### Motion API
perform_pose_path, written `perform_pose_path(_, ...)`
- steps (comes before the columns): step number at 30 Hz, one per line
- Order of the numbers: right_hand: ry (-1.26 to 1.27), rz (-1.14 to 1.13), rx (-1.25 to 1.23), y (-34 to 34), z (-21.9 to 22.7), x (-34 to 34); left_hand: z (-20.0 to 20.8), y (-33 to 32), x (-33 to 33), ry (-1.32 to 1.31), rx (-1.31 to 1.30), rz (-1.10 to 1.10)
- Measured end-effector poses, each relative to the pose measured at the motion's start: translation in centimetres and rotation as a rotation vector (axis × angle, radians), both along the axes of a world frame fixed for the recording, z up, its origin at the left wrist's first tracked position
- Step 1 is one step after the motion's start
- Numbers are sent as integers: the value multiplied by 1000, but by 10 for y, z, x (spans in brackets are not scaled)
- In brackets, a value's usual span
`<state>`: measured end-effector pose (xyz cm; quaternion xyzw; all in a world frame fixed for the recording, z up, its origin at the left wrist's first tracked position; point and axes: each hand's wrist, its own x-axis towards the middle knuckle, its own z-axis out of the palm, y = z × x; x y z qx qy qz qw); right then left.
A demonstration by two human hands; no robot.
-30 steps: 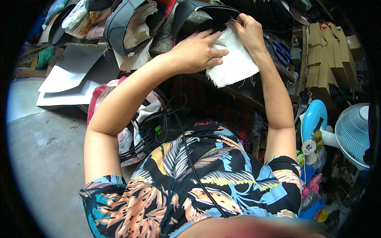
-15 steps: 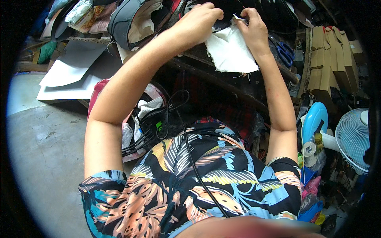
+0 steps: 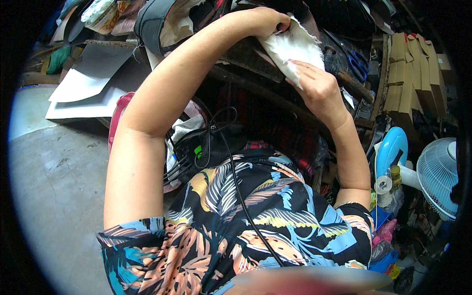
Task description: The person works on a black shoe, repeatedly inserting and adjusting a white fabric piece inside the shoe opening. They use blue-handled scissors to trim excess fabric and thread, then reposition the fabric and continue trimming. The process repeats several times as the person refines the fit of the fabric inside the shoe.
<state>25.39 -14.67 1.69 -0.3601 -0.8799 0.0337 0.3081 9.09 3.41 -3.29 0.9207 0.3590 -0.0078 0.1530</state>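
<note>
A white piece of cloth with frayed edges is stretched between my two hands at the top middle. My left hand pinches it at its upper left side, near the work surface. Lower down, my right hand has its fingers closed on the bottom edge of the cloth. The thumb of the right hand is mostly hidden. Right of the cloth lie blue-handled scissors and a tool with a wooden handle.
White sheets jut out at the left. A dark padded item with a pale lining sits at the upper left. Folded cardboard boxes stand at the right, above a fan. A black cable hangs over my shirt.
My right hand has moved down from the cloth's top corner to its lower edge. My left hand has shifted right and now grips the cloth, which is turned and folded over.
</note>
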Motion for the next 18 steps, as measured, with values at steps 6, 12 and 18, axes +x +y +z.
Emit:
perform_pose_path(6,-106,14,10,-21,-4,10,-3,-12,-10,-255,-23,-17)
perform_pose_path(12,-95,88,-227,-33,-2,18,17,-33,-28,-260,-65,-36)
perform_pose_path(18,110,-330,80,7,12,24,23,-45,-33,-285,-74,-32)
